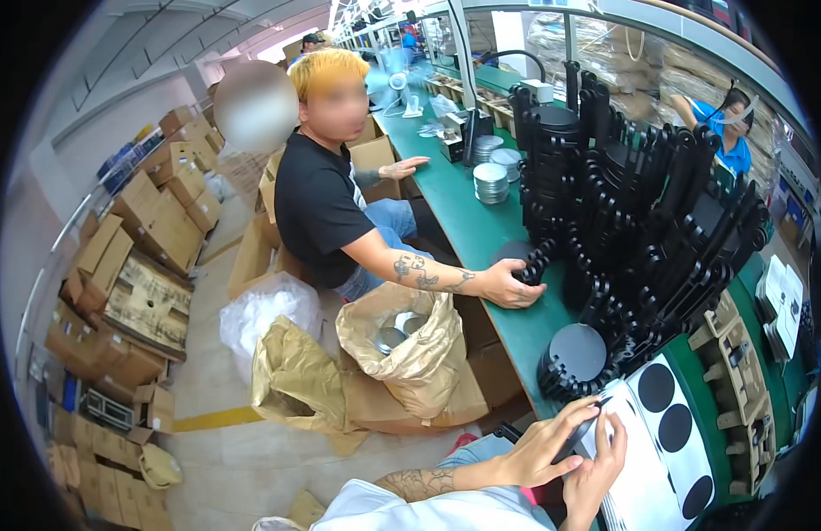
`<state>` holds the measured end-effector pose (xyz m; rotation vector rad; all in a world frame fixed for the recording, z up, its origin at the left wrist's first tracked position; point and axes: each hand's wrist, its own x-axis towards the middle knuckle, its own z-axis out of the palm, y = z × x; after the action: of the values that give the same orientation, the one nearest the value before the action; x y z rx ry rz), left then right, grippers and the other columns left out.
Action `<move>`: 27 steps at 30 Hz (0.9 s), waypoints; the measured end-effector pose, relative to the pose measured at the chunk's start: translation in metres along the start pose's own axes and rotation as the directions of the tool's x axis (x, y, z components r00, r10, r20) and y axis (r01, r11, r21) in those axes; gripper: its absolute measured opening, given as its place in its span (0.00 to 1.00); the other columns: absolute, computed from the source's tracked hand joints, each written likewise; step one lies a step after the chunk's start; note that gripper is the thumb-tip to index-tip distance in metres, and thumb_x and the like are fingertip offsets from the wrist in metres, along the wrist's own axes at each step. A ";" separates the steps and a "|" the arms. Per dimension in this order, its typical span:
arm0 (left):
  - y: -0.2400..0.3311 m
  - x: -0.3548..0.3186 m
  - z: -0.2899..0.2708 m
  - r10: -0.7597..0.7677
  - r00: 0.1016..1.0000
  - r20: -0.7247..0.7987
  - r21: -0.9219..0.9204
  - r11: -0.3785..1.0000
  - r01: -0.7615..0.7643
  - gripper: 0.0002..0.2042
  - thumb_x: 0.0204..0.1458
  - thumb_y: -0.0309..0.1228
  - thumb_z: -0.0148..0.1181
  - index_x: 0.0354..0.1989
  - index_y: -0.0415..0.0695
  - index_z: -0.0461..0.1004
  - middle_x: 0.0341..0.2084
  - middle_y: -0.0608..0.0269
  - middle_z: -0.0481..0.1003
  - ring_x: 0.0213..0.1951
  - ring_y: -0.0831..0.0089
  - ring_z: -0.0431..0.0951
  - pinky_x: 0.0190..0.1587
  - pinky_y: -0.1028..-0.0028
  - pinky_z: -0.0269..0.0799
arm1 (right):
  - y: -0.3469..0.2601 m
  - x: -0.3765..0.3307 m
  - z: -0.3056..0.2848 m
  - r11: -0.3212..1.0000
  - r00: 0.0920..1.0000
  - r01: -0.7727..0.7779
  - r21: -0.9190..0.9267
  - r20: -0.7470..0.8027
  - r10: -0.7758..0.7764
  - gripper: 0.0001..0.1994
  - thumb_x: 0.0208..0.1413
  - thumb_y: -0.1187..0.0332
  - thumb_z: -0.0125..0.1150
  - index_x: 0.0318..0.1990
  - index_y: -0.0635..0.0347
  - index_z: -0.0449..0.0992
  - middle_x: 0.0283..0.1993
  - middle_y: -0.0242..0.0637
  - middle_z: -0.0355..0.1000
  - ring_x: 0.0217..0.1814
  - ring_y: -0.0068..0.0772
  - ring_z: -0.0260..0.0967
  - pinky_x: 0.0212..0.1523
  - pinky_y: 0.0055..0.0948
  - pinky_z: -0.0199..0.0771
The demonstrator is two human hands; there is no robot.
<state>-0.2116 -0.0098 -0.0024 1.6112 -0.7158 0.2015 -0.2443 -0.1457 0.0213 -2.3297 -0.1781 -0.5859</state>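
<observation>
Both hands are closed on a thin black round part [573, 440], tilted so that mostly its edge shows. My left hand [541, 445] grips it from the left, and my right hand [599, 462] holds its near right side, fingertips at the top edge. Just beneath and to the right lies a stack of white sheets [636, 482] bearing black round stickers [675, 427]. Beyond my hands a short stack of black round parts with knobbed arms [577, 352] stands on the green bench [508, 341]. Tall piles of similar black parts [623, 195] rise behind it.
At the left, a co-worker's hand [514, 285] rests on a black part. Metal discs [491, 183] are stacked farther up the bench. Open brown sacks [402, 341] and cartons stand beside the bench. Tan slotted trays [738, 389] line its right side. Another person sits across, behind the piles.
</observation>
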 end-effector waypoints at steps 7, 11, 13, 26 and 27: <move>-0.005 -0.003 0.009 0.083 0.996 -0.015 0.084 0.993 -0.081 0.45 0.59 0.62 0.40 0.68 0.31 0.45 0.66 0.34 0.53 0.64 0.40 0.61 0.61 0.57 0.62 | 0.003 -0.007 0.025 0.860 0.988 -0.155 0.486 0.054 0.147 0.38 0.63 0.45 0.41 0.71 0.65 0.48 0.75 0.54 0.41 0.76 0.54 0.42 0.72 0.47 0.43; -0.001 -0.003 0.013 0.124 0.992 0.011 0.154 0.980 -0.124 0.46 0.57 0.65 0.38 0.67 0.30 0.51 0.64 0.35 0.58 0.61 0.43 0.66 0.58 0.58 0.67 | 0.010 -0.010 0.048 0.725 0.971 -0.170 0.667 -0.013 0.240 0.39 0.63 0.43 0.40 0.71 0.66 0.49 0.75 0.53 0.42 0.77 0.52 0.42 0.73 0.47 0.42; 0.001 -0.005 0.017 0.153 0.986 0.061 0.163 0.973 -0.161 0.44 0.58 0.63 0.40 0.67 0.30 0.52 0.66 0.37 0.56 0.62 0.44 0.66 0.58 0.57 0.66 | 0.010 -0.009 0.054 0.698 0.957 -0.167 0.697 -0.055 0.283 0.39 0.63 0.42 0.40 0.70 0.65 0.50 0.75 0.52 0.43 0.77 0.51 0.42 0.73 0.47 0.42; -0.011 -0.007 0.036 0.292 0.929 0.229 0.259 0.901 -0.348 0.40 0.57 0.54 0.44 0.69 0.33 0.51 0.68 0.40 0.54 0.65 0.45 0.61 0.58 0.59 0.68 | 0.045 -0.015 0.050 0.466 0.889 -0.093 0.880 -0.138 0.437 0.36 0.63 0.40 0.39 0.67 0.61 0.57 0.73 0.46 0.49 0.77 0.44 0.42 0.72 0.47 0.44; -0.002 -0.004 0.033 0.316 0.933 0.173 0.227 0.909 -0.350 0.35 0.58 0.51 0.45 0.63 0.30 0.62 0.61 0.38 0.65 0.60 0.46 0.70 0.54 0.60 0.71 | 0.053 -0.016 0.046 0.419 0.888 -0.080 0.904 -0.126 0.442 0.36 0.63 0.40 0.39 0.67 0.60 0.58 0.73 0.46 0.50 0.77 0.43 0.42 0.72 0.47 0.44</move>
<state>-0.2225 -0.0396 -0.0123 1.7483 -1.1069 0.4549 -0.2267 -0.1525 -0.0478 -1.1346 0.0690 -0.5416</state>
